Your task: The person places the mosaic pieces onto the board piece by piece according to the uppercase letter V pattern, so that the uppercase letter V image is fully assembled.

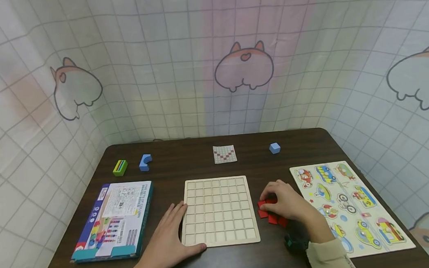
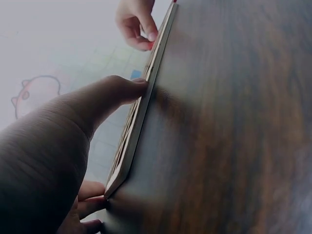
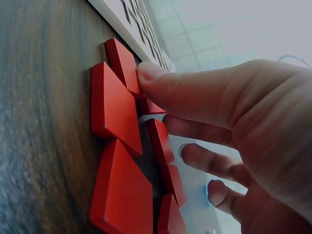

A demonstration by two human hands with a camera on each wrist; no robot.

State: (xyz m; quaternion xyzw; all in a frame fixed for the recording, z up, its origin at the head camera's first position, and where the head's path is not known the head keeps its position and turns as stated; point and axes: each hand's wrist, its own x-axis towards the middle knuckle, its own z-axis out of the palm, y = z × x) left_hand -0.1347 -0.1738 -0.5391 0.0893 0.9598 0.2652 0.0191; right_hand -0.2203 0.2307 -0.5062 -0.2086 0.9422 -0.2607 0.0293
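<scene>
- box [image 1: 112,218] at bench [image 1: 186,152] left, untouched.
- left hand [image 1: 169,235] flat, fingers straight, pressing grid board [image 1: 219,211] at its left edge; holds nothing.
- red tiles [image 1: 269,214] lie just right of board, under right hand [image 1: 286,201].
- right fingers [image 3: 195,92] curled onto one tile; the nearer hand.
- vehicle puzzle [image 1: 351,207] far right.
</scene>
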